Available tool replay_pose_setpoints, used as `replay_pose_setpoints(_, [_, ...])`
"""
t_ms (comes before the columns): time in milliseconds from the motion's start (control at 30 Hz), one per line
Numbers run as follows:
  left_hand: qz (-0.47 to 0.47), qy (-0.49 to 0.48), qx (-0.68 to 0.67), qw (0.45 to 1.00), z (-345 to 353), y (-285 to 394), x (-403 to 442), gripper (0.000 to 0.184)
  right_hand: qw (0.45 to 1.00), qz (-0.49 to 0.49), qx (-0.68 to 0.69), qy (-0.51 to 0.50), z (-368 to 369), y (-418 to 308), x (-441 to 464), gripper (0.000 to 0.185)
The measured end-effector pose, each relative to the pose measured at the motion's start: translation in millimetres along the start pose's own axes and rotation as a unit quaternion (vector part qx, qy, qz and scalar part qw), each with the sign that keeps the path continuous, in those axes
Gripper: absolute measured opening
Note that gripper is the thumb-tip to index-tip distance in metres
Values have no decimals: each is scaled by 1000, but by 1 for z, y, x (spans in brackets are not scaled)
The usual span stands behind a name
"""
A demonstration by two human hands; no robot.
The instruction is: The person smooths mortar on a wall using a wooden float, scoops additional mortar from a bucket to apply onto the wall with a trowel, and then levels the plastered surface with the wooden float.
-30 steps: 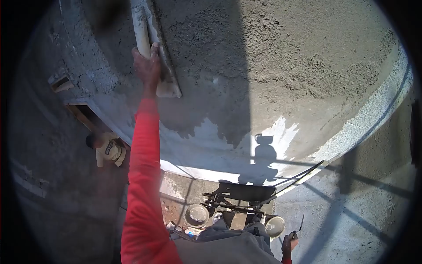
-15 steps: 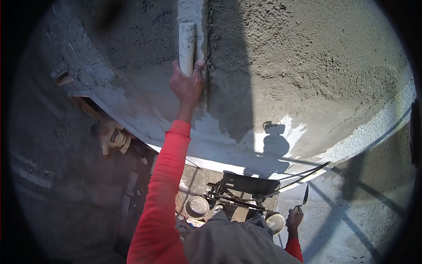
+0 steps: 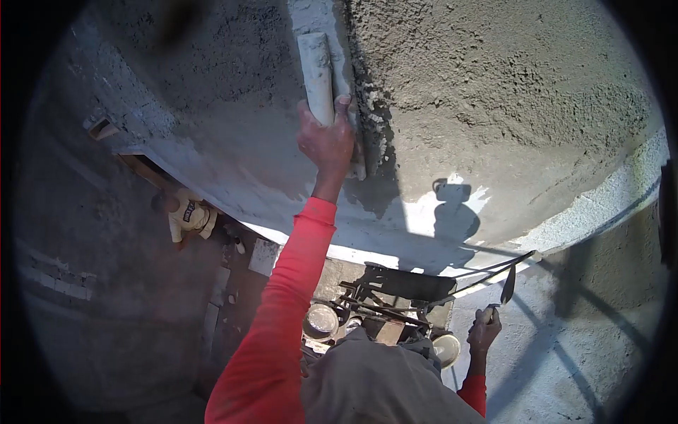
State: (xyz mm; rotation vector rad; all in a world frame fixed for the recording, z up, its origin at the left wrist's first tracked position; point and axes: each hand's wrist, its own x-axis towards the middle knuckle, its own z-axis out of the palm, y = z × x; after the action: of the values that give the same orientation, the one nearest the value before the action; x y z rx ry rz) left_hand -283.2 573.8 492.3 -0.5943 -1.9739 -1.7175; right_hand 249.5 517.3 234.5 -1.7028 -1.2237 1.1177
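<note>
My left hand (image 3: 327, 143) grips the pale, cement-smeared handle of a long plastering float (image 3: 357, 152). The float's narrow blade lies against the grey plastered wall (image 3: 452, 78), and crumbs of wet mortar show along its right edge. Part of the blade is hidden behind the hand, and its upper end runs out of view. Low on the right, my right hand (image 3: 484, 328) is closed round the handle of a small pointed trowel (image 3: 508, 285). The trowel's blade points up, apart from the wall. Rough plaster lies right of the float, smoother plaster to its left.
Two buckets, one on the left (image 3: 320, 322) and one on the right (image 3: 446, 350), stand below beside my body. Dark metal bars (image 3: 381, 307) lie between them. A co-worker in a light shirt (image 3: 192, 215) is at the lower left. A curved pale ledge (image 3: 593, 205) borders the wall.
My left hand and the float have shifted right across the wall, and the float now tilts slightly. Mortar crumbs have appeared at its right edge. My right hand with the trowel sits slightly higher and further right.
</note>
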Motion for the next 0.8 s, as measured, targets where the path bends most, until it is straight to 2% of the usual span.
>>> replay_pose_setpoints(33, [-11, -17, -6, 1000, 3, -15, -16, 61, 999, -39, -19, -9, -6, -1, 2, 12])
replay_pose_setpoints(100, [36, 27, -40, 998, -6, -15, 11, 60, 991, -113, -57, -45, -18, 0, 7, 12])
replay_pose_setpoints(167, [105, 90, -58, 989, -11, -5, 88, 59, 997, -78, -21, -11, -37, 11, -1, 14])
replay_pose_setpoints(200, [42, 55, -80, 994, -26, 20, 129, 59, 998, -54, -11, 4, -60, 20, -15, 16])
replay_pose_setpoints(233, [77, 46, -68, 994, -41, 35, 171, 62, 999, -29, -4, 15, -80, 25, -25, 20])
replay_pose_setpoints(267, [15, 36, -35, 999, -49, 65, 194, 66, 999, 13, -2, 36, -92, 24, -30, 20])
replay_pose_setpoints(300, [38, 26, -48, 998, -49, 77, 210, 66, 997, 58, 1, 59, -102, 21, -37, 21])
replay_pose_setpoints(333, [51, 34, -56, 997, -42, 84, 189, 66, 992, 98, 3, 82, -108, 20, -39, 21])
replay_pose_setpoints(367, [66, 44, -67, 995, -28, 88, 153, 66, 990, 111, 25, 78, -110, 23, -32, 43])
replay_pose_setpoints(433, [103, 71, -61, 990, 11, 78, 70, 68, 993, 62, 83, 62, -83, 13, -4, 39])
replay_pose_setpoints(467, [53, 52, -66, 995, 26, 65, 20, 69, 993, 37, 104, 52, -71, 1, 9, 37])
replay_pose_setpoints(500, [-17, -3, 25, 1000, 24, 64, -18, 69, 995, -18, 99, 4, -53, -18, 20, 33])
replay_pose_setpoints(567, [-21, -33, 32, 999, 24, 46, -29, 65, 985, -126, 108, -46, -25, -40, 32, 26])
replay_pose_setpoints(600, [-19, -44, 15, 999, 18, 44, -20, 64, 983, -134, 119, -50, -27, -45, 29, 25])
replay_pose_setpoints(667, [50, 36, 5, 998, 8, 59, 32, 61, 977, -149, 140, -57, -33, -55, 22, 24])
replay_pose_setpoints(700, [83, 52, -45, 994, -3, 76, 74, 61, 982, -101, 135, -81, -52, -55, 14, 29])
replay_pose_setpoints(733, [69, 70, -21, 995, -15, 96, 114, 61, 986, -91, 128, -47, -65, -43, 9, 35])
replay_pose_setpoints(767, [82, 61, -66, 993, -26, 115, 151, 62, 989, -81, 122, -13, -79, -32, 3, 42])
replay_pose_setpoints(800, [66, 47, -45, 996, -35, 134, 188, 62, 994, -8, 107, 25, -91, -21, 2, 45])
